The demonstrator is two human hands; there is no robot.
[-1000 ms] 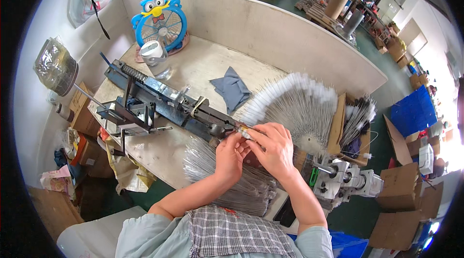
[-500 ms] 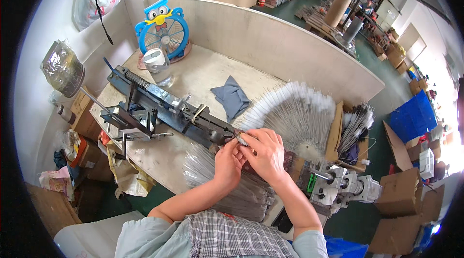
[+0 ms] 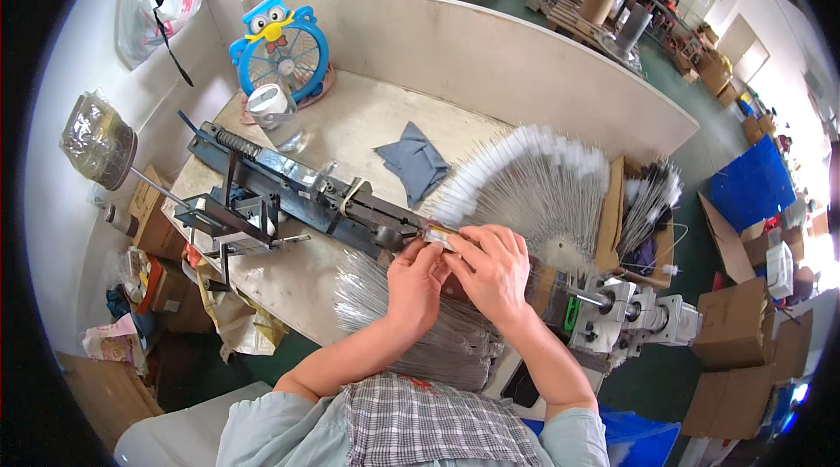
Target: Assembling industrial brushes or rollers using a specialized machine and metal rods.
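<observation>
Both my hands meet at the right end of a long dark metal bench fixture (image 3: 315, 196). My right hand (image 3: 497, 270) is closed, its fingertips pinching a small whitish piece (image 3: 439, 238) at that end. Beside it, my left hand (image 3: 415, 287) is closed too, thumb and fingers together near the same piece; its fingertips are partly hidden, so what they grip does not show. Under my wrists lies a bundle of thin metal wires (image 3: 437, 340). Beyond my right hand, thin wire brushes with white tips (image 3: 534, 196) fan out on the table.
A motorised metal spindle unit (image 3: 634, 318) stands to the right, near an open cardboard box (image 3: 612, 222) of wire brushes. A grey cloth (image 3: 413, 165), a lidded clear container (image 3: 273, 108) and a blue fan (image 3: 284, 60) sit behind the fixture. A low partition (image 3: 490, 56) edges the table.
The view has shifted slightly. My fingers have changed their hold at the fixture's end, and the small whitish piece now shows more plainly between them.
</observation>
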